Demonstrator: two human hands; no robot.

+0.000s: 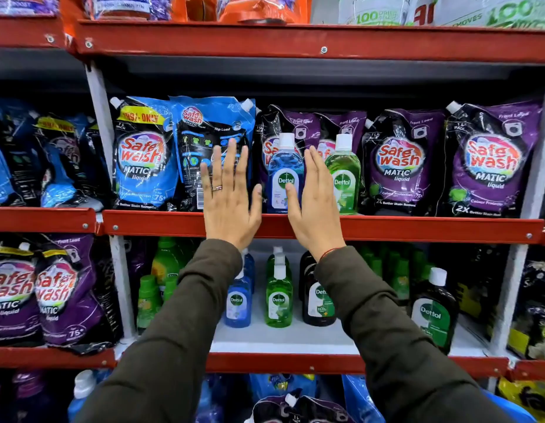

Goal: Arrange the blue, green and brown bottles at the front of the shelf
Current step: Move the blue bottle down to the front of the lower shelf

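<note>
Hands open beside two upper-shelf bottles.

The shelf rails are red with silver screws, the uprights white. On the middle shelf a blue bottle and a green bottle both carry white caps and green-and-white labels. Behind them, the pouches on the left are bright blue and black with red lettering and a yellow band; the pouches on the right are purple and black. Below stand blue, green and dark brown bottles. Both sleeves are olive-brown; a red thread circles the right wrist.
</note>
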